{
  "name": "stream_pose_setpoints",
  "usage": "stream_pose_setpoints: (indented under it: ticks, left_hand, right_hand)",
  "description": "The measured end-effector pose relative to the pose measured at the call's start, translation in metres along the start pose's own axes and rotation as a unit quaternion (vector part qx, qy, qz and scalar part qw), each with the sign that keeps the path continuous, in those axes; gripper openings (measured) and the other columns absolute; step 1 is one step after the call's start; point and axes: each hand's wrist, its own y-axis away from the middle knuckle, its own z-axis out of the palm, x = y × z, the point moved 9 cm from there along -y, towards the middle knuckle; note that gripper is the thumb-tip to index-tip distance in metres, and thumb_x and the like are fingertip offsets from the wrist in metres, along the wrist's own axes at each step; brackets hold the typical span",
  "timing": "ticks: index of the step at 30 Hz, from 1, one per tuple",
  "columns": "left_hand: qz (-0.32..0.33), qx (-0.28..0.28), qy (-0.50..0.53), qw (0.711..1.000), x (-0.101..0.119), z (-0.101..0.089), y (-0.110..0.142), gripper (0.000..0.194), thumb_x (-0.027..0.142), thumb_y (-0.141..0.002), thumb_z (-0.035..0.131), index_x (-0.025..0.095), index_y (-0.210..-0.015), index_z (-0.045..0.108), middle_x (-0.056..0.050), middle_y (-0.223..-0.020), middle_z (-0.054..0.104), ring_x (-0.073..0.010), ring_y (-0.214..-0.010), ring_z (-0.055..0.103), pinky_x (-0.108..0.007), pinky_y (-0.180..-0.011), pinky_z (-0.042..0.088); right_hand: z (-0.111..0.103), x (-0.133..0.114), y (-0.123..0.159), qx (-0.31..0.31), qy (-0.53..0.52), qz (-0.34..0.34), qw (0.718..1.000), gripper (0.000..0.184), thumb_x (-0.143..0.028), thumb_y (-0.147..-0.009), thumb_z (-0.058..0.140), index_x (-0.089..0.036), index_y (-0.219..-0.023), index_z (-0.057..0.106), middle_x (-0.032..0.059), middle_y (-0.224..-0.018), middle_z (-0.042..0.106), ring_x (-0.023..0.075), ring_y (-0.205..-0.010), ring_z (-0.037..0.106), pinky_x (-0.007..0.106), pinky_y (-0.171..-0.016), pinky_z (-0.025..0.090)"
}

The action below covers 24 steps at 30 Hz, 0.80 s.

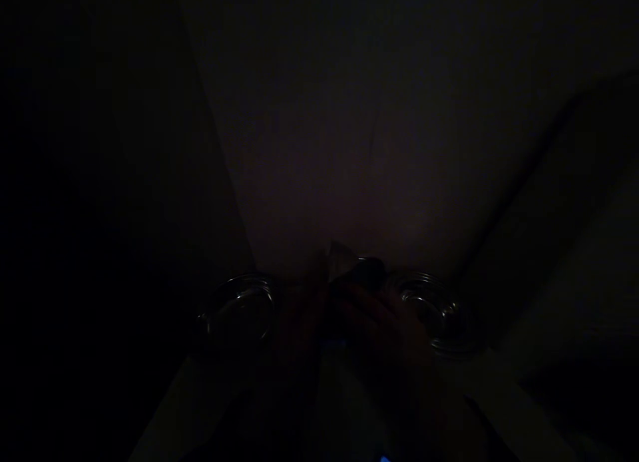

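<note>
Dark object (367,272) sits low in the middle of the head view, with a pale, pointed piece (340,259) sticking up at its left end. It's too dim for me to say what either one is. The object sits right between my two hands, touching or almost touching my right hand (389,335), which lies just below it and to the right. My left hand (299,329) is a faint shape just left of the object. The light is too poor for me to tell how far open either hand is or whether either has hold of the object.

A glass dish (235,312) lies just beyond my left hand, its rim catching a little light. A second glass dish (429,312) lies just beside my right hand, partly behind it. Both stand on a dim, pale surface (324,182) that fills the upper middle of the view. A dark diagonal line (519,189) crosses it on the right, and pale strips (200,402) show below the dishes.
</note>
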Motion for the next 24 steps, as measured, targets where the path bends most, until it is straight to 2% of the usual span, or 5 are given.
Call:
stream_pose_setpoints:
  ticks: [3, 7, 13, 21, 24]
  left_hand:
    - [-0.01, -0.001, -0.021, 1.0, -0.007, -0.006, 0.0, 0.022, 0.036, -0.072, 0.075, 0.02, -0.087, 0.072, -0.006, -0.091, 0.073, -0.0245, -0.099, 0.066, -0.034, -0.084, 0.053]
    - [-0.014, 0.006, -0.041, 0.999, -0.008, -0.013, -0.001, 0.021, 0.032, -0.065, 0.08, 0.02, -0.081, 0.073, -0.006, -0.093, 0.074, -0.027, -0.105, 0.065, -0.033, -0.087, 0.052]
    - [-0.019, 0.01, -0.058, 0.998, -0.001, -0.014, 0.0, 0.021, 0.032, -0.067, 0.078, 0.02, -0.084, 0.073, -0.007, -0.091, 0.074, -0.0267, -0.102, 0.066, -0.033, -0.084, 0.053]
    - [-0.031, 0.01, -0.073, 0.997, -0.005, -0.003, 0.006, 0.025, 0.038, -0.066, 0.077, 0.019, -0.082, 0.075, -0.009, -0.095, 0.075, -0.028, -0.106, 0.065, -0.036, -0.095, 0.048]
    - [-0.047, -0.018, -0.068, 0.996, -0.003, 0.006, 0.009, 0.03, 0.041, -0.066, 0.075, 0.018, -0.086, 0.076, -0.009, -0.095, 0.075, -0.0288, -0.102, 0.067, -0.038, -0.093, 0.049]
  right_hand:
    - [-0.005, 0.011, -0.003, 0.011, 0.004, 0.015, 1.0, 0.035, -0.01, -0.09, 0.045, -0.016, -0.12, 0.063, 0.0104, -0.124, 0.065, 0.0227, -0.094, 0.058, 0.037, -0.076, 0.055]
    - [-0.013, 0.013, -0.007, 0.033, 0.006, 0.003, 0.999, 0.029, -0.012, -0.091, 0.047, -0.012, -0.114, 0.065, 0.0122, -0.119, 0.068, 0.0214, -0.087, 0.06, 0.035, -0.073, 0.055]
    - [-0.007, 0.002, -0.002, 0.014, 0.024, -0.008, 1.0, 0.03, -0.014, -0.091, 0.049, -0.016, -0.116, 0.065, 0.0106, -0.121, 0.067, 0.0233, -0.093, 0.061, 0.037, -0.073, 0.054]
    - [-0.015, 0.021, -0.01, 0.031, -0.016, 0.034, 0.999, 0.028, -0.016, -0.092, 0.049, -0.016, -0.115, 0.065, 0.0113, -0.115, 0.069, 0.0227, -0.094, 0.064, 0.038, -0.078, 0.056]
    - [-0.014, 0.02, -0.011, 0.022, -0.014, 0.025, 0.999, 0.027, -0.015, -0.092, 0.048, -0.013, -0.113, 0.064, 0.0119, -0.115, 0.069, 0.0229, -0.094, 0.064, 0.037, -0.076, 0.055]
